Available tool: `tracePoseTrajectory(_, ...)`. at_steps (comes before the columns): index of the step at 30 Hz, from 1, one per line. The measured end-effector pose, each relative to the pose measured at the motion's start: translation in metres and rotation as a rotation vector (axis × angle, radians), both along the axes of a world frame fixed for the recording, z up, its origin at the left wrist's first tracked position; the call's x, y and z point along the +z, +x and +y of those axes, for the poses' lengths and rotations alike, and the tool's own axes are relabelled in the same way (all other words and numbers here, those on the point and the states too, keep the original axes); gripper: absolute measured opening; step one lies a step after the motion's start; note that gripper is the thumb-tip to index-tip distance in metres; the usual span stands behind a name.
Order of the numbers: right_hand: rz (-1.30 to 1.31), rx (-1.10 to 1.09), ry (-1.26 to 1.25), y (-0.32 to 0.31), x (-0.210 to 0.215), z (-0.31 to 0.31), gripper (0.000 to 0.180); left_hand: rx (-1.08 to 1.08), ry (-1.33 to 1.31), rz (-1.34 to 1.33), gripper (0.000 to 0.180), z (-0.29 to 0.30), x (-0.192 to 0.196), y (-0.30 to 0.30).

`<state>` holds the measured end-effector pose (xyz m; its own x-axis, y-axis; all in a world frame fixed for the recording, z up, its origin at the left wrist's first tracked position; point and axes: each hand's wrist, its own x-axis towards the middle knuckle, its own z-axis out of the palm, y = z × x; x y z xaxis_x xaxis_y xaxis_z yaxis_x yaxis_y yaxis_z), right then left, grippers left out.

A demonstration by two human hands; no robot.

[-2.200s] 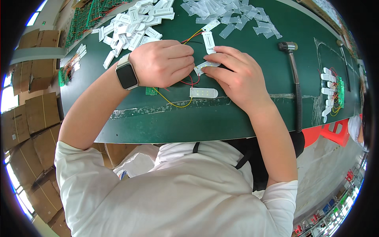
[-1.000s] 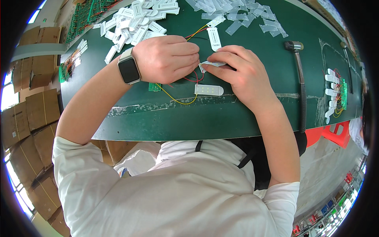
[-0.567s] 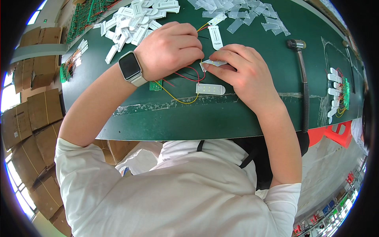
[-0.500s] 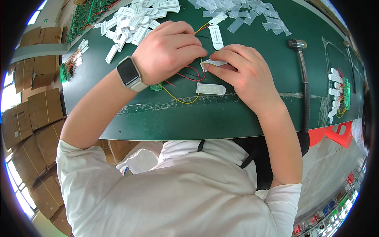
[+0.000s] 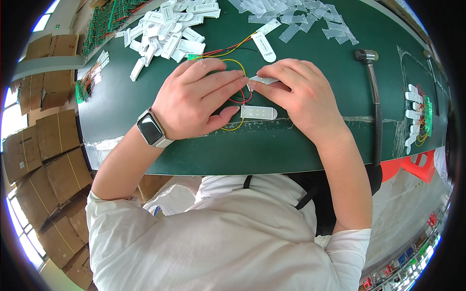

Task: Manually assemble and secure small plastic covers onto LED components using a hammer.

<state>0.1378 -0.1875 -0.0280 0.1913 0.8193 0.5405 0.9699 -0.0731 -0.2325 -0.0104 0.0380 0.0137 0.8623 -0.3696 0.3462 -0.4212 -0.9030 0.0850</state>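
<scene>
My right hand (image 5: 303, 92) pinches a small white LED lamp piece (image 5: 263, 79) between thumb and fingers. My left hand (image 5: 201, 94), with a watch on its wrist, has its fingers stretched toward that piece's left end, its thumb held apart below. Red and yellow wires (image 5: 238, 60) loop around the left fingertips. Just below lies a white lamp strip with yellow LEDs (image 5: 258, 112), wired at its left end. Above the hands is a white plastic housing (image 5: 264, 47), with a lamp strip (image 5: 268, 26) at its upper end. A green circuit board (image 5: 193, 56) shows partly behind my left hand.
White housings (image 5: 167, 29) are heaped at the back left, clear plastic sheets (image 5: 291, 17) at the back. A hammer (image 5: 373, 97) lies on the right, with a wired board (image 5: 427, 115) farther right. Wired strips (image 5: 92, 75) sit at the left edge of the green table (image 5: 233, 157).
My left hand has come down, its fingers straightening and thumb spreading. The green board has moved from below that wrist to beyond the hand, and the upper housing has tilted slightly.
</scene>
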Motion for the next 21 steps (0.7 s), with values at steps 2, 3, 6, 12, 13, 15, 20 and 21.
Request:
tracePoseTrajectory(2, -0.002, 0.000, -0.003, -0.001, 0.001, 0.001, 0.021, 0.019, -0.025, 0.067, 0.056, 0.002, 0.000, 0.001)
tracePoseTrajectory(3, -0.003, -0.001, -0.007, -0.001, 0.001, 0.001, 0.020, 0.034, -0.003, 0.115, 0.062, 0.005, -0.003, -0.001)
tracePoseTrajectory(6, -0.015, 0.000, -0.006, -0.001, 0.001, 0.001, 0.019, 0.057, 0.024, 0.178, 0.070, 0.007, -0.006, 0.001)
tracePoseTrajectory(12, -0.018, 0.004, -0.006, 0.000, 0.000, 0.001, 0.018, 0.118, 0.070, 0.191, 0.068, 0.004, -0.007, -0.002)
tracePoseTrajectory(13, -0.017, 0.004, -0.005, 0.000, 0.000, 0.001, 0.018, 0.140, 0.085, 0.164, 0.066, 0.003, -0.007, -0.002)
tracePoseTrajectory(15, -0.014, 0.006, -0.005, 0.000, -0.001, 0.000, 0.018, 0.162, 0.121, 0.147, 0.062, 0.002, -0.006, -0.003)
tracePoseTrajectory(20, -0.017, -0.004, -0.021, -0.001, 0.002, 0.000, 0.018, 0.258, 0.060, 0.106, 0.050, -0.015, -0.002, -0.002)
tracePoseTrajectory(21, -0.016, -0.008, -0.026, -0.001, 0.003, -0.001, 0.019, 0.343, -0.053, 0.118, 0.045, -0.021, -0.008, -0.001)
